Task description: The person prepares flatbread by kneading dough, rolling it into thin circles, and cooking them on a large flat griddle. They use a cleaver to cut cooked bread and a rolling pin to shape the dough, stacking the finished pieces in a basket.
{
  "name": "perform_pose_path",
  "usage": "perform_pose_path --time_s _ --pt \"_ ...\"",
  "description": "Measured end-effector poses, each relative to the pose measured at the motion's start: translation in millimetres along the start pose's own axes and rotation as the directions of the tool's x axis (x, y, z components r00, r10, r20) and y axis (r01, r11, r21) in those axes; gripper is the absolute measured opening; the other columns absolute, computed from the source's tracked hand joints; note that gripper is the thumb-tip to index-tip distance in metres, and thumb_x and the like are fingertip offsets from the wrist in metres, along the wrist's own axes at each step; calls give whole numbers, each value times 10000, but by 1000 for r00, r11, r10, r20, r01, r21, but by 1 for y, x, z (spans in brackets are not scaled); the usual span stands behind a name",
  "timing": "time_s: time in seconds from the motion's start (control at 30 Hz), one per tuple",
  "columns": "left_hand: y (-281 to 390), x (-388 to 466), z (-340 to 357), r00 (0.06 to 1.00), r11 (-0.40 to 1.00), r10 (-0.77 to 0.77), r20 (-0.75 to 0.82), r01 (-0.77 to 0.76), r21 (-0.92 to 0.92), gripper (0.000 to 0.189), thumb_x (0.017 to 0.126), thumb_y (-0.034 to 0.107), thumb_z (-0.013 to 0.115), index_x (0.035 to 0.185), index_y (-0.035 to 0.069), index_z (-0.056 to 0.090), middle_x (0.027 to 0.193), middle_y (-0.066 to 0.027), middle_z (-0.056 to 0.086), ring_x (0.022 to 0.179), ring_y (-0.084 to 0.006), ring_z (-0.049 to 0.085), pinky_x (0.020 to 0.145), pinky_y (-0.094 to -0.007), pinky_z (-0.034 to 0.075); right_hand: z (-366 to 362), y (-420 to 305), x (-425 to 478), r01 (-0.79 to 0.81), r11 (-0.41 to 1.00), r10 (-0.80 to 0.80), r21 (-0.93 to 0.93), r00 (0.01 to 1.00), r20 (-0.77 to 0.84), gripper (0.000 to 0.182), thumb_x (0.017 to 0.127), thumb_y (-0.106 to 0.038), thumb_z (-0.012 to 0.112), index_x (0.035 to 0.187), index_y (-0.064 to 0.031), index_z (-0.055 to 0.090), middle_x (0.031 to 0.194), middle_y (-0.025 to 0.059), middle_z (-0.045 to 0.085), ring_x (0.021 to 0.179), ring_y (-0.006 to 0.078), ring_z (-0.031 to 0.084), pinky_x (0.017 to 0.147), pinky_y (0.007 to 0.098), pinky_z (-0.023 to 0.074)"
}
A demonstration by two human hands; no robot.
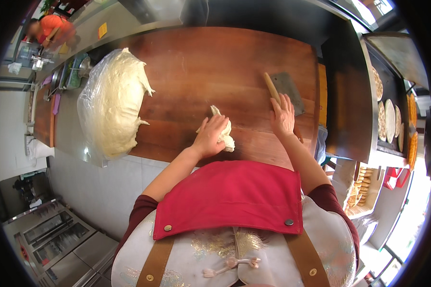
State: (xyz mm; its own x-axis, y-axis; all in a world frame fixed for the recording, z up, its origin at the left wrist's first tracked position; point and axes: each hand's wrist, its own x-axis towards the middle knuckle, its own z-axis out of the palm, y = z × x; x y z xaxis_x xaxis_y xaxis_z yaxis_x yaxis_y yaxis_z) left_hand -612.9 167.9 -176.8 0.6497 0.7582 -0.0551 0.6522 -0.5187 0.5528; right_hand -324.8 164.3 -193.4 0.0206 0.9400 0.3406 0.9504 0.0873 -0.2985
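Note:
My left hand (pixel 211 135) rests on a small piece of dough (pixel 227 137) on the wooden work board (pixel 201 71). At the board's right side, my right hand (pixel 283 116) reaches over the lower end of a wooden rolling pin (pixel 271 86); whether its fingers close on the pin cannot be told. A grey metal blade, like a cleaver's (pixel 290 91), lies flat beside the pin, and its brown wooden handle (pixel 297 133) shows past my wrist. A large mass of dough (pixel 124 104) with clear plastic film (pixel 93 104) along its left side covers the board's left end.
Flatbreads (pixel 389 120) lie in an open oven or griddle at the right. Below it stands a box of baked breads (pixel 361 190). Green containers (pixel 74 73) stand behind the dough at the left. A person in orange (pixel 55 28) is at the far upper left.

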Motion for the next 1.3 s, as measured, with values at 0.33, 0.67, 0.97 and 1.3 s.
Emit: perform_pose_path --time_s 0.33,0.67,0.97,1.3 --pt "-16 51 34 898 964 -68 -434 172 204 249 837 225 587 1039 79 594 1100 -105 574 1101 -296 499 930 -448 368 58 -80 -32 -59 768 -56 637 986 159 339 799 -41 641 1133 -9 589 1072 186 616 961 342 610 832 404 498" --pt "-45 86 14 916 949 -288 -279 233 -214 277 918 358 508 914 105 620 841 -82 669 842 -305 614 731 -418 456 78 -71 43 -828 309 365 467 557 746 300 836 -279 604 989 -25 651 840 153 678 762 268 661 711 386 506" --pt "-58 -31 45 822 992 -81 -564 119 31 258 832 204 513 1070 125 570 1020 -48 613 1046 -228 549 916 -442 344 82 -183 -52 221 921 -241 320 970 21 283 793 -128 556 1067 -55 563 900 147 590 805 343 557 700 457 431" --pt "-96 67 5 792 968 -182 -583 247 33 202 804 180 541 986 124 607 946 -45 610 969 -244 552 865 -412 373 129 -158 61 -1 978 -11 209 998 57 144 814 -177 561 915 -76 585 829 137 634 782 345 605 665 464 450"
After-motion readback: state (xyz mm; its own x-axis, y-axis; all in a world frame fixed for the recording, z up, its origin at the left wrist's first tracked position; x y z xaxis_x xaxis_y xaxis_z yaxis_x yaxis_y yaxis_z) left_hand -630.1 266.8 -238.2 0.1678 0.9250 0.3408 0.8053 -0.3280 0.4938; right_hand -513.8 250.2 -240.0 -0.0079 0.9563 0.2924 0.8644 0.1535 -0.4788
